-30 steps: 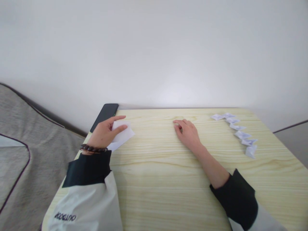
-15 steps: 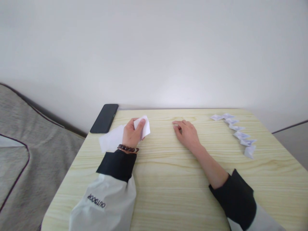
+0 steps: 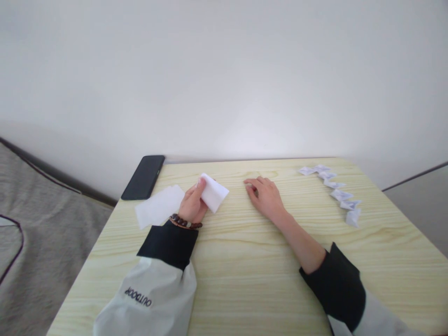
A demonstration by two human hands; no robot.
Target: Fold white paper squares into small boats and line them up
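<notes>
My left hand (image 3: 193, 203) pinches a folded piece of white paper (image 3: 214, 192) between thumb and fingers, tilted above the table. Beside that hand, to its left, flat sheets of white paper (image 3: 156, 207) lie on the wood-grain table (image 3: 245, 280). My right hand (image 3: 268, 198) rests on the tabletop to the right of the folded paper, apart from it. Its fingers are loosely curled, with a small gap between thumb and index finger and nothing visible in them.
Several small folded white paper boats (image 3: 338, 194) stand in a curved row at the right. A black phone (image 3: 144, 177) lies at the back left corner. Behind the table is a white wall (image 3: 224, 79), and a grey cushioned seat (image 3: 52, 242) is at the left.
The folded paper has turned in my left hand, so more of it shows toward the right. My right hand keeps nearly the same pose. The view has shifted slightly.
</notes>
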